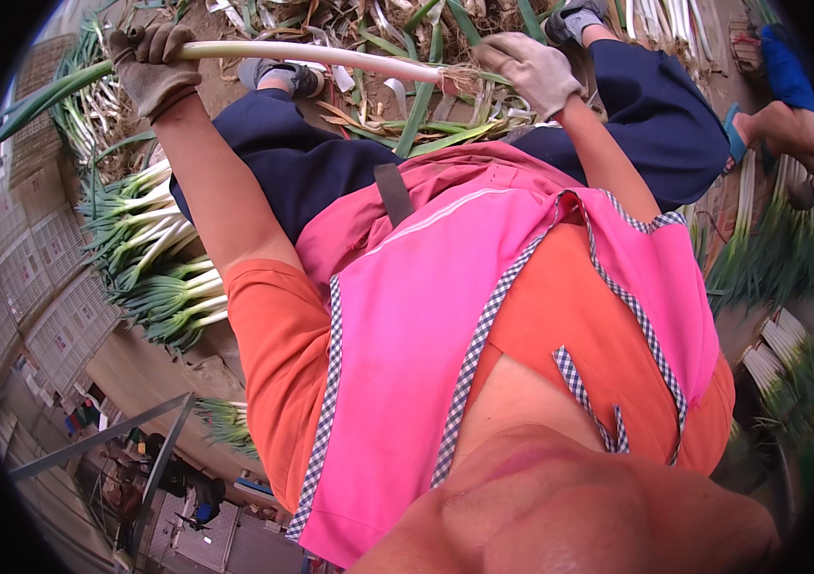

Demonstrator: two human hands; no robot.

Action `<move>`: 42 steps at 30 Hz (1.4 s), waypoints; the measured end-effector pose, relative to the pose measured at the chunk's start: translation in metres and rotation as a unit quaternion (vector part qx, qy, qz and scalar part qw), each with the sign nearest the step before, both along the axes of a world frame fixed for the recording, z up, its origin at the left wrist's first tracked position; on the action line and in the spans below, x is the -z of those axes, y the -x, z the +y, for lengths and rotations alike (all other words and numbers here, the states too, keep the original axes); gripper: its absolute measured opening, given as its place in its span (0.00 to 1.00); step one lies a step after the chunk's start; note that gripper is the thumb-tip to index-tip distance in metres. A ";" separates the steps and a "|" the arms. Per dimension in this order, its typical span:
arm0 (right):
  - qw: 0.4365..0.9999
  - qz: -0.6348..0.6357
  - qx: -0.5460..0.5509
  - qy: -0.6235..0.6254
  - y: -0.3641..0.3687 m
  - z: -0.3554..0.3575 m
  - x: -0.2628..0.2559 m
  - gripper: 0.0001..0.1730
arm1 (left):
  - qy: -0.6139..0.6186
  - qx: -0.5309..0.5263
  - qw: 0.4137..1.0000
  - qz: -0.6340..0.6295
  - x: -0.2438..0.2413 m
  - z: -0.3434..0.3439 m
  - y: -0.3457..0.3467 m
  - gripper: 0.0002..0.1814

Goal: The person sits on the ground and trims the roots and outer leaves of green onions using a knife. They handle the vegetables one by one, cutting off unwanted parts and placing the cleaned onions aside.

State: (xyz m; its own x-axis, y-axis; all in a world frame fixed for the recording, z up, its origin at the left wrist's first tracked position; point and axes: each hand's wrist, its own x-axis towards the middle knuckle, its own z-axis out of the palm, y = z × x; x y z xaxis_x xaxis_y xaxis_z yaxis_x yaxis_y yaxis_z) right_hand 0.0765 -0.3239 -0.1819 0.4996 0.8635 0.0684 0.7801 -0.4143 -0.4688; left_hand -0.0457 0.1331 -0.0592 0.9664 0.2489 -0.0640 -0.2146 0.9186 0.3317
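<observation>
My left hand (155, 68), in a soiled knit glove, grips a long green onion (320, 57) where its white stalk turns to green leaves. The onion lies across the view in the air, its leaves trailing left and its root end (458, 77) to the right. Close to those roots is my right hand (532, 75), in a paler glove, with its fingers stretched out and slightly blurred. Nothing shows in its grasp, and whether it touches the roots is unclear. Below the onion, peeled leaves and husks (414, 118) litter the ground between my feet.
Unpeeled onions with dry roots (435, 21) are heaped ahead. White-stalked onions (163, 237) lie stacked at my left, near plastic crates (41, 258). At the right, another person's sandalled foot (735, 136) is beside more onions (773, 265). A metal frame (155, 459) stands lower left.
</observation>
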 end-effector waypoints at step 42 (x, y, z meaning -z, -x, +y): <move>0.951 0.241 -0.073 -0.180 0.089 0.140 -0.101 0.12 | -0.181 -0.509 0.841 0.011 -0.082 -0.181 0.064 0.10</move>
